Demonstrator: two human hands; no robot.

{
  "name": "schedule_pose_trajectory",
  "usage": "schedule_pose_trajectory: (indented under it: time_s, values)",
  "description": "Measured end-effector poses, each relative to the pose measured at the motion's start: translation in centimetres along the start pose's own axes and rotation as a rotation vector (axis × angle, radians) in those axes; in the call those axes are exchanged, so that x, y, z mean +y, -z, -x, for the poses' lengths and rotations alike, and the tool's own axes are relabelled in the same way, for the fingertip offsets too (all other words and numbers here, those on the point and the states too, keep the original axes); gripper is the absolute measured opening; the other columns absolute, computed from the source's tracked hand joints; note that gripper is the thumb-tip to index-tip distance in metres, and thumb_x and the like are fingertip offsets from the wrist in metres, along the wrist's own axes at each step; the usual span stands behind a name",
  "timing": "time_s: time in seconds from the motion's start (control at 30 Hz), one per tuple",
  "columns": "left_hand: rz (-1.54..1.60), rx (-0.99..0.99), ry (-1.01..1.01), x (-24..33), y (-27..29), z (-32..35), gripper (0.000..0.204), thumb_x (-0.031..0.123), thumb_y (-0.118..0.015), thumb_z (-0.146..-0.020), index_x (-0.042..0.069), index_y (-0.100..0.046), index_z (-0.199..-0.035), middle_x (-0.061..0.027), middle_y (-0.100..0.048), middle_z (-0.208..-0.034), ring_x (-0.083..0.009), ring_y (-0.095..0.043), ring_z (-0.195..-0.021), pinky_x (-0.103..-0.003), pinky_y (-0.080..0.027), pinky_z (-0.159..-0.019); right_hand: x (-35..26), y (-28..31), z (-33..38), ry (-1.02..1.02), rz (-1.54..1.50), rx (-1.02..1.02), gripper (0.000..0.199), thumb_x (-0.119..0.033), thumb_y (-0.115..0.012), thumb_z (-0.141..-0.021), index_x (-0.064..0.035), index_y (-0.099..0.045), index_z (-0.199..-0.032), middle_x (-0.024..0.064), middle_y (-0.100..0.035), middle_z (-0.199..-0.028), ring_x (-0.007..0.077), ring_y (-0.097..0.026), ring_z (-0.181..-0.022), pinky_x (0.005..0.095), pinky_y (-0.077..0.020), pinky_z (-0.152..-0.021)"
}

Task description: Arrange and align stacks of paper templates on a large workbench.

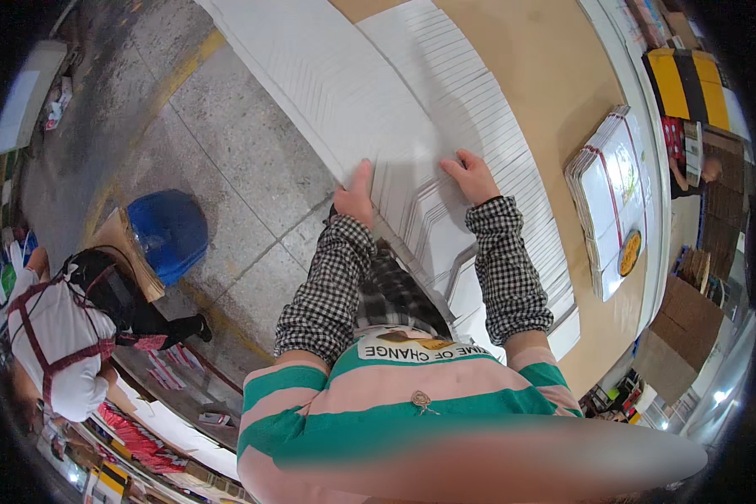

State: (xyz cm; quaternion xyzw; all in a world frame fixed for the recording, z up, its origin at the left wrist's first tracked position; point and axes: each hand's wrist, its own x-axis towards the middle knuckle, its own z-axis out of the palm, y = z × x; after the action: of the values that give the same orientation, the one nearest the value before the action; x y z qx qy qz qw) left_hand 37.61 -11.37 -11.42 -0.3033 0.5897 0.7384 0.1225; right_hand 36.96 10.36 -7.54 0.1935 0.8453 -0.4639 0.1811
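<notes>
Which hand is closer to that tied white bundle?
Right: the right hand is left of the tied white bundle, at the white sheets; the left hand is farther left.

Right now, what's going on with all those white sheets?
A person's left fingers and right fingers are at the near end of a fanned row of white sheets; whether they pinch it isn't clear. More overlapping sheets lie beside it on a tan table, and a tied white bundle rests farther right.

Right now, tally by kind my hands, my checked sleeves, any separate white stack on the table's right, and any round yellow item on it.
Left hand and right hand: 2
Checked sleeves: 2
Separate white stack: 1
Round yellow item: 1
Total: 6
</notes>
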Motion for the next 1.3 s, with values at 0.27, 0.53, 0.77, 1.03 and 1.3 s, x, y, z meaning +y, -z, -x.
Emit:
schedule_pose_trajectory:
  time_s: [0.27,0.53,0.77,1.03,1.3]
  values:
    - [0.010,0.102,-0.185,0.9,-0.8,-0.2,0.057,0.032,-0.064,-0.076,-0.010,-0.047,-0.110,-0.0163,-0.056,-0.109,-0.0228,-0.053,-0.100,-0.031,-0.040,-0.086,-0.9,-0.7,-0.3,0.022,-0.020,0.059,0.042,-0.037,-0.063,-0.072,0.0032,-0.058,-0.084,0.0135,-0.057,-0.069,0.0221,-0.054,-0.066,0.0338,-0.0414,-0.062]
    - [-0.238,0.071,-0.236,0.1,0.7,-2.0,0.056,0.032,-0.063,-0.079,-0.009,-0.045,-0.114,-0.0164,-0.054,-0.113,-0.0240,-0.051,-0.104,-0.031,-0.039,-0.088,-2.0,-1.4,0.3,0.087,0.259,0.140,0.048,-0.043,-0.060,-0.073,0.0031,-0.058,-0.088,0.0211,-0.060,-0.080,0.0361,-0.057,-0.080,0.0403,-0.0438,-0.069]
    - [-0.370,0.125,-0.134,1.0,0.9,-1.5,0.070,0.040,-0.067,-0.073,-0.010,-0.042,-0.116,-0.0201,-0.052,-0.114,-0.0268,-0.050,-0.106,-0.033,-0.038,-0.090,-2.4,-0.5,0.4,0.092,0.246,0.106,0.048,-0.044,-0.059,-0.073,0.0031,-0.057,-0.082,0.0204,-0.060,-0.076,0.0336,-0.058,-0.075,0.0398,-0.0438,-0.067]
    - [-0.106,0.101,-0.153,-0.6,-0.1,0.2,0.064,0.032,-0.067,-0.075,-0.011,-0.042,-0.115,-0.0176,-0.053,-0.114,-0.0240,-0.051,-0.103,-0.031,-0.039,-0.088,0.2,0.6,1.3,0.122,-0.028,0.027,0.037,-0.031,-0.066,-0.071,0.0018,-0.050,-0.067,0.0068,-0.047,-0.059,0.0144,-0.043,-0.058,0.0302,-0.0368,-0.054]
    - [-0.049,0.062,-0.202,-0.6,0.1,0.2,0.056,0.029,-0.063,-0.079,-0.009,-0.044,-0.116,-0.0157,-0.053,-0.115,-0.0240,-0.049,-0.107,-0.031,-0.037,-0.090,-0.4,-0.5,1.2,0.072,-0.086,0.084,0.036,-0.027,-0.067,-0.069,0.0005,-0.045,-0.063,0.0016,-0.039,-0.055,0.0104,-0.037,-0.056,0.0287,-0.0330,-0.050]
